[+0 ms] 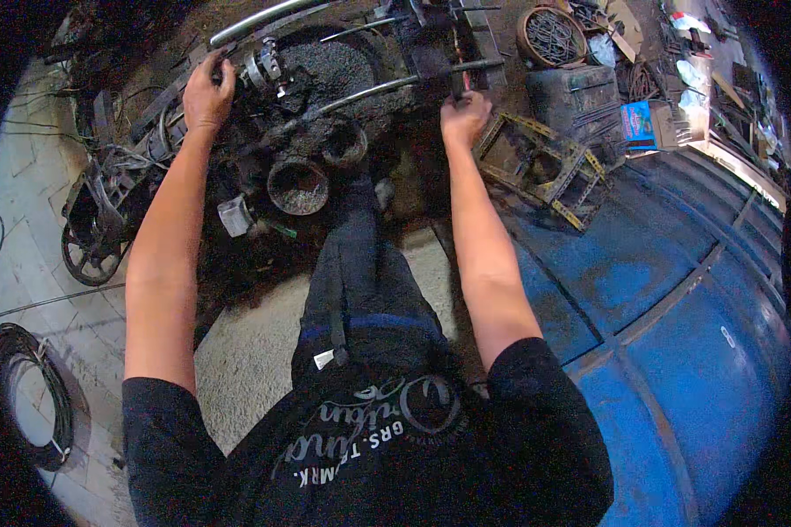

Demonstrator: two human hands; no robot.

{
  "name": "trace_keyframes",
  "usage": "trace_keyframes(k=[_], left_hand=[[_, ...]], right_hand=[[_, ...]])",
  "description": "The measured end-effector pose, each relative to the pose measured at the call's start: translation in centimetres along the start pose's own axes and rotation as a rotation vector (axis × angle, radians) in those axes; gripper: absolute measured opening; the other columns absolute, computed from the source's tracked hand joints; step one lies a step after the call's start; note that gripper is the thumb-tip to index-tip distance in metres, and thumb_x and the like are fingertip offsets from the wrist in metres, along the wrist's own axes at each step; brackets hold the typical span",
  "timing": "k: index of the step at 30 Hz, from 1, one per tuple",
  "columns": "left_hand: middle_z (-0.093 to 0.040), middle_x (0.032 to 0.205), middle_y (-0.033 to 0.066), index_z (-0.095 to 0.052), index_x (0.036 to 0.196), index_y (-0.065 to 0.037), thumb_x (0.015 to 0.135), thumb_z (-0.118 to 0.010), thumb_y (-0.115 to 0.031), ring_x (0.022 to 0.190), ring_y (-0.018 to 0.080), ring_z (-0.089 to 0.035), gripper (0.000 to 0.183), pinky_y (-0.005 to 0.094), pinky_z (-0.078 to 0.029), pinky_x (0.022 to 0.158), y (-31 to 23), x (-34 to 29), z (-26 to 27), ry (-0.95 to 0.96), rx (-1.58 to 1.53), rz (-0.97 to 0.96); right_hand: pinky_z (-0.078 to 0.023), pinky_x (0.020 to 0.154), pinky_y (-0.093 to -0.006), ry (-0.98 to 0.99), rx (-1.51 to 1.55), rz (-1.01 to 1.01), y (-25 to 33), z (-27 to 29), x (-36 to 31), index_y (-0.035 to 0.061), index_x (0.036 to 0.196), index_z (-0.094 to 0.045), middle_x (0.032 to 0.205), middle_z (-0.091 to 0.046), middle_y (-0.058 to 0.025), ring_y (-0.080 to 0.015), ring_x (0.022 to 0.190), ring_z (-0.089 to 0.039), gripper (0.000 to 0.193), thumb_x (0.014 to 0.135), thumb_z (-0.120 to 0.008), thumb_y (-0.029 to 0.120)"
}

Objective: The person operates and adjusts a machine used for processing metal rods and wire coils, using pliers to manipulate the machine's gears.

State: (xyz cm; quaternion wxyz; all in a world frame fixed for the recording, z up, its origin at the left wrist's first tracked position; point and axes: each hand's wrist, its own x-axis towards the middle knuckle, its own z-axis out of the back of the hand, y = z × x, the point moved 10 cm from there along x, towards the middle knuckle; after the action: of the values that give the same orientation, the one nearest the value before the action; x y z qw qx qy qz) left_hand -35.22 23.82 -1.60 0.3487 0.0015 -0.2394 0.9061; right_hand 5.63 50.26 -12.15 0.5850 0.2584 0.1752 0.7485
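Care at both ends

Left grip (209, 95) curls beside the chuck (262, 70), right grip (466, 114) at a slim handle (465, 82); I cannot tell whether either clasps anything. Dark granules (334, 66) lie beyond. Ideally, work evenly, left grip clear of the chuck.

Black short-sleeved T-shirt (360, 492), pale chest lettering (373, 437), dark trousers (373, 281), blue waistband (391, 323), white tag (324, 358)

Grainy and unevenly dim, the fisheye view (glare whitening its upper right) curves into black corners.
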Motion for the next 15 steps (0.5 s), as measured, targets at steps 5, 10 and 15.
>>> trace_keyframes(k=[5,10,15], left_hand=[[-0.065,0.108,0.0157,-0.063,0.115,-0.013,0.089,-0.054,-0.034,0.099,0.0341,-0.061,0.034,0.0405,-0.048,0.086,-1.1,0.8,-1.9,0.031,-0.014,0.0],[-0.063,0.106,0.0195,-0.058,0.119,-0.006,0.093,-0.052,-0.034,0.101,0.0361,-0.059,0.039,0.0428,-0.047,0.086,-2.0,0.3,-0.1,-0.009,0.048,-0.054],[-0.048,0.125,0.0239,-0.043,0.13,0.003,0.091,-0.056,-0.03,0.116,0.039,-0.046,0.053,0.0428,-0.04,0.098,-6.3,-2.6,3.6,-0.075,0.08,-0.203]], right_hand=[[-0.046,0.072,-0.046,-0.042,0.178,0.214,-0.3,1.0,0.1,0.0029,0.095,-0.057,0.082,-0.059,-0.0201,-0.039,0.08,-0.059,0.026,0.07,-0.061,0.0],[-0.046,0.075,-0.0449,0.268,0.221,0.06,1.4,3.3,-5.2,0.0038,0.113,-0.056,0.09,-0.061,-0.023,-0.0411,0.086,-0.059,0.028,0.085,-0.051,0.007],[-0.047,0.08,-0.0443,0.522,0.219,-0.182,-4.0,9.7,-15.9,0.0012,0.116,-0.058,0.101,-0.064,-0.0227,-0.0417,0.093,-0.061,0.03,0.096,-0.049,0.022]])
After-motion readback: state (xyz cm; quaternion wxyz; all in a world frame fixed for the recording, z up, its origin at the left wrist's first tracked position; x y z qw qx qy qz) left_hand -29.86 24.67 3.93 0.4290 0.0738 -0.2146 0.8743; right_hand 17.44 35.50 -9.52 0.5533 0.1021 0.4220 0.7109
